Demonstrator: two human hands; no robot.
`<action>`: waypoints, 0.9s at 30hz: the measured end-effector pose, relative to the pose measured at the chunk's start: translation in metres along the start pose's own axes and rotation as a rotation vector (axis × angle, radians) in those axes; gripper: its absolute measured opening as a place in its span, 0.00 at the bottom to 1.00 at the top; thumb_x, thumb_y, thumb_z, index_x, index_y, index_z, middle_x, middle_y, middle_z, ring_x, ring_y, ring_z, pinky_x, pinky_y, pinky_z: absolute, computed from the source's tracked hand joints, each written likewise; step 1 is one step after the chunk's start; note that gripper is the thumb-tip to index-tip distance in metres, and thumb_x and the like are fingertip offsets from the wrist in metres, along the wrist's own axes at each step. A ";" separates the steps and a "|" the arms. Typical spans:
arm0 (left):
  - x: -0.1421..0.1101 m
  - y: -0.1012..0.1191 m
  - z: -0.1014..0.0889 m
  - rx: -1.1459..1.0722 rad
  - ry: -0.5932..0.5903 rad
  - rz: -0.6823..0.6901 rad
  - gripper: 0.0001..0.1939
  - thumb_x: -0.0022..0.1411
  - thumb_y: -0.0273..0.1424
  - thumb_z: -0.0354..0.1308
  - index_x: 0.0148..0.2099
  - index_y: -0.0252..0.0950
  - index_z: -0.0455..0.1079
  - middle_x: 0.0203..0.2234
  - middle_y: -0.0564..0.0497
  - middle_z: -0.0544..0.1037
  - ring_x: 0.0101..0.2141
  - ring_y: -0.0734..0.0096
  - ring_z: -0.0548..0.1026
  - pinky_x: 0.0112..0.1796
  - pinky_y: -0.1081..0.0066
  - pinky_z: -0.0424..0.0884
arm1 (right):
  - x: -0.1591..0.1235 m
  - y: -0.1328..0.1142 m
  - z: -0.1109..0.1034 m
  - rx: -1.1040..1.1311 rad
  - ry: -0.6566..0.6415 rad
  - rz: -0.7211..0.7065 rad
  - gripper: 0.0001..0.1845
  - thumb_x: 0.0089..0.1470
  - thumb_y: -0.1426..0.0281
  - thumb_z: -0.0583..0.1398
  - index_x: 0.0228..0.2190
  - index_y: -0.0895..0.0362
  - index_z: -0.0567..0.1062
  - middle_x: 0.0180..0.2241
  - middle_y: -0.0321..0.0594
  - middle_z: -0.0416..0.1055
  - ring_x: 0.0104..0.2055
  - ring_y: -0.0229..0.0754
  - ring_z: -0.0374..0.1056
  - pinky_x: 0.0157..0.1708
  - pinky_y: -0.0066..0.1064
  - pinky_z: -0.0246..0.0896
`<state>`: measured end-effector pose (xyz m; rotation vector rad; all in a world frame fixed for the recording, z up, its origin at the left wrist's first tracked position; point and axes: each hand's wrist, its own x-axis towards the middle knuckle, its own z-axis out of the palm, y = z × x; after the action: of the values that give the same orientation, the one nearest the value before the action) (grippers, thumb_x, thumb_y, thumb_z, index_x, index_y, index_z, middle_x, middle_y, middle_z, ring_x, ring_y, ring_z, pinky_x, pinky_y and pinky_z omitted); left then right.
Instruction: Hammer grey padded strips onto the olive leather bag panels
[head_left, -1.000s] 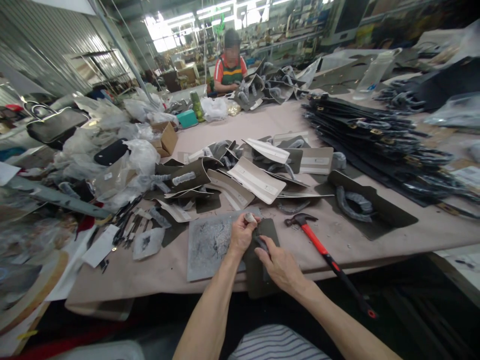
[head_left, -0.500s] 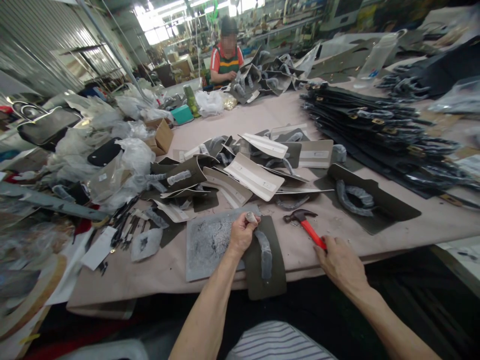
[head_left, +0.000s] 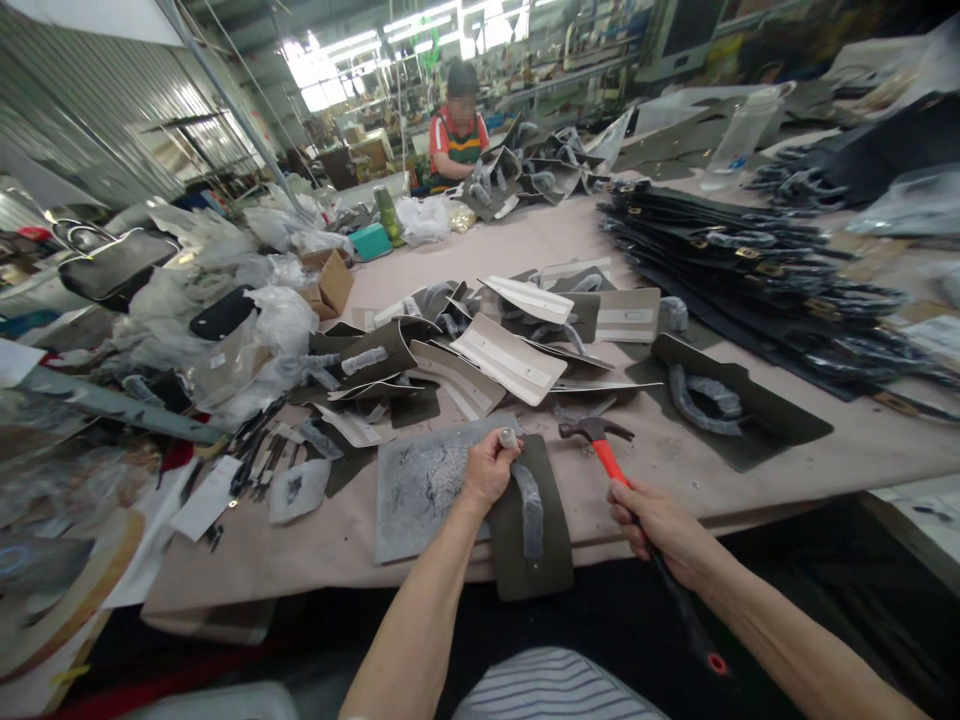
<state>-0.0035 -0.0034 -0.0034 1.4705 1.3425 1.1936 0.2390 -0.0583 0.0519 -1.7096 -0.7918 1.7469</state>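
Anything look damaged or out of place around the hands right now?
Yes: the grey slab by the left hand looks damaged, with a rough patch and dark, crack-like marks. The olive panel also overhangs the table at its near end.

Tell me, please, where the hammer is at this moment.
In the head view, the hammer is right of centre, held in the right hand. Its metal head is just right of the dark olive panel.
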 end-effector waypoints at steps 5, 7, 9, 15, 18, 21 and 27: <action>-0.003 0.004 0.003 0.120 -0.016 0.089 0.08 0.60 0.23 0.58 0.41 0.37 0.76 0.33 0.51 0.82 0.35 0.67 0.79 0.41 0.70 0.73 | -0.041 -0.054 0.018 -0.423 0.176 -0.634 0.19 0.62 0.51 0.52 0.28 0.52 0.62 0.19 0.30 0.59 0.19 0.35 0.56 0.19 0.27 0.49; -0.002 0.004 0.002 0.103 0.010 0.064 0.08 0.61 0.24 0.58 0.41 0.36 0.75 0.33 0.51 0.82 0.35 0.67 0.79 0.40 0.70 0.73 | -0.050 -0.073 0.023 -0.580 0.269 -0.819 0.19 0.63 0.52 0.50 0.27 0.52 0.61 0.18 0.31 0.59 0.19 0.36 0.56 0.21 0.29 0.48; -0.001 0.005 0.001 0.066 0.030 0.021 0.07 0.61 0.24 0.58 0.40 0.36 0.75 0.33 0.51 0.82 0.35 0.67 0.79 0.40 0.69 0.73 | -0.051 -0.084 0.026 -0.724 0.318 -0.892 0.17 0.63 0.54 0.49 0.28 0.51 0.60 0.17 0.32 0.60 0.19 0.38 0.55 0.22 0.31 0.45; -0.002 0.006 0.002 0.066 0.010 0.045 0.07 0.61 0.23 0.58 0.40 0.36 0.75 0.33 0.51 0.82 0.36 0.68 0.79 0.41 0.71 0.73 | -0.054 -0.096 0.029 -0.958 0.338 -0.988 0.16 0.64 0.57 0.49 0.27 0.52 0.60 0.17 0.33 0.60 0.18 0.39 0.56 0.22 0.30 0.42; -0.004 0.003 0.003 0.081 0.002 0.078 0.09 0.61 0.22 0.57 0.41 0.36 0.76 0.32 0.51 0.82 0.35 0.68 0.79 0.40 0.71 0.73 | -0.057 -0.093 0.032 -0.909 0.453 -1.137 0.16 0.66 0.58 0.49 0.29 0.53 0.62 0.18 0.32 0.60 0.18 0.38 0.56 0.22 0.30 0.45; -0.004 0.000 0.004 0.085 0.005 0.092 0.09 0.60 0.22 0.57 0.41 0.36 0.76 0.32 0.51 0.82 0.34 0.68 0.79 0.39 0.71 0.73 | -0.048 -0.078 0.034 -0.975 0.457 -1.166 0.16 0.67 0.60 0.47 0.29 0.53 0.63 0.18 0.34 0.61 0.18 0.37 0.56 0.21 0.30 0.45; -0.004 -0.006 0.004 0.112 -0.001 0.093 0.08 0.60 0.24 0.58 0.40 0.37 0.76 0.33 0.51 0.82 0.35 0.67 0.79 0.40 0.70 0.73 | -0.043 -0.091 0.023 -1.251 0.342 -1.066 0.14 0.65 0.63 0.49 0.29 0.54 0.65 0.18 0.34 0.62 0.17 0.36 0.53 0.21 0.31 0.39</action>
<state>-0.0011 -0.0067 -0.0110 1.6283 1.3729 1.1918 0.2166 -0.0303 0.1487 -1.5253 -2.3016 0.1165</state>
